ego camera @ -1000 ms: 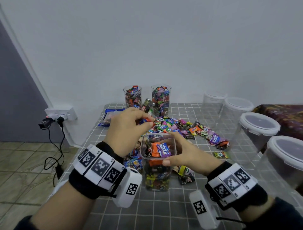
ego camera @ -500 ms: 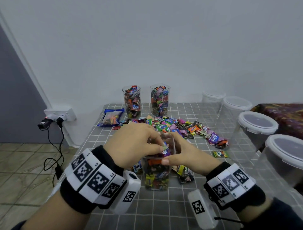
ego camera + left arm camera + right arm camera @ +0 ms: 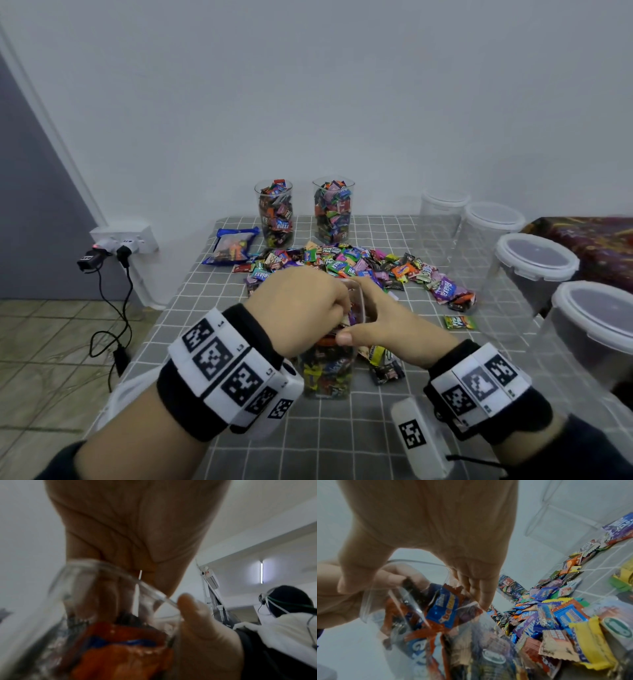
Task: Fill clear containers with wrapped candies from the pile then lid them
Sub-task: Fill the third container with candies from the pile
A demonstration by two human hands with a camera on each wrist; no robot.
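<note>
Clear square container (image 3: 327, 373) upright on grey checked bench (image 3: 342, 435), near front edge, filled with wrapped candies close to rim. Right hand (image 3: 387, 325) gripping container's upper wall, thumb on near side, fingers (image 3: 481, 595) wrapped round far side. Left hand (image 3: 301, 308) over container mouth, fingers (image 3: 106, 592) pointed down inside rim onto top candies, among them an orange wrapper (image 3: 120, 649); whether grip pinches a candy or merely presses: cannot tell. Candy pile (image 3: 346, 263) spread on bench just behind both hands. Two filled, unlidded containers (image 3: 274, 214) upright behind pile, near wall. Blue candy bag (image 3: 231, 245) flat to left of them. Four lidded empty tubs (image 3: 534, 270) in a row along bench's right side. Single green candy (image 3: 460, 322) lying apart, right of hands.
</note>
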